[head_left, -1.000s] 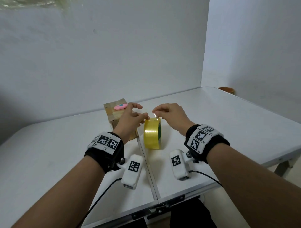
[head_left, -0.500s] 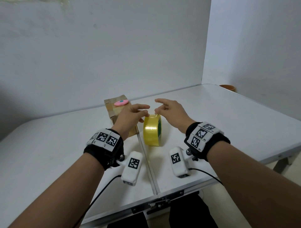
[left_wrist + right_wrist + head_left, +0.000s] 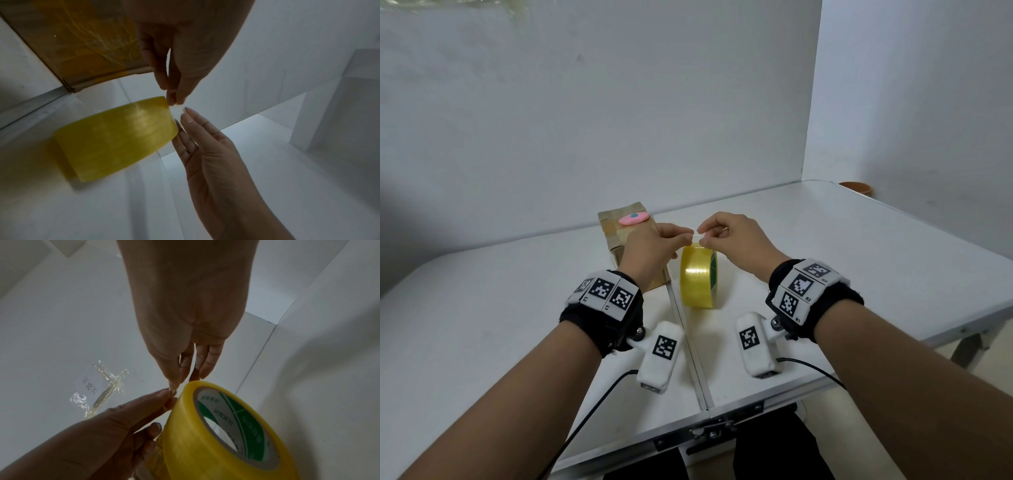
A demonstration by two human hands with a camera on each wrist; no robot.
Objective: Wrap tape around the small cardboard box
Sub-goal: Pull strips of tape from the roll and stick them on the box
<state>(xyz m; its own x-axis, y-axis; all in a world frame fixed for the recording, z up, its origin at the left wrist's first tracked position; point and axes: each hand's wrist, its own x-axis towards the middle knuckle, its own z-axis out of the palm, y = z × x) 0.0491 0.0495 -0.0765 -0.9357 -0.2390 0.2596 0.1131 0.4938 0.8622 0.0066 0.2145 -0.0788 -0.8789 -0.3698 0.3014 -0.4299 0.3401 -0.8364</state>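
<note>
A yellow tape roll (image 3: 698, 277) stands on its edge on the white table (image 3: 825, 257), just right of the centre seam. Its green-printed core shows in the right wrist view (image 3: 230, 423). The small cardboard box (image 3: 616, 224), with tape on its side (image 3: 82, 40), stands just left of the roll, partly hidden by my left hand. My left hand (image 3: 688, 236) and right hand (image 3: 703, 238) meet fingertip to fingertip above the roll. Both pinch a short clear loose end of tape (image 3: 176, 110) lifted off the roll.
A pink disc with a blue dot (image 3: 633, 218) lies on top of the box. An orange bowl (image 3: 856, 187) sits at the table's far right edge. A crumpled tape scrap with a paper label (image 3: 100, 386) sticks to the white surface beyond. Walls close the back and right.
Half a second ago both hands hovered over the roll with fingers spread. Their fingertips have now come together and pinch the tape end on top of the roll.
</note>
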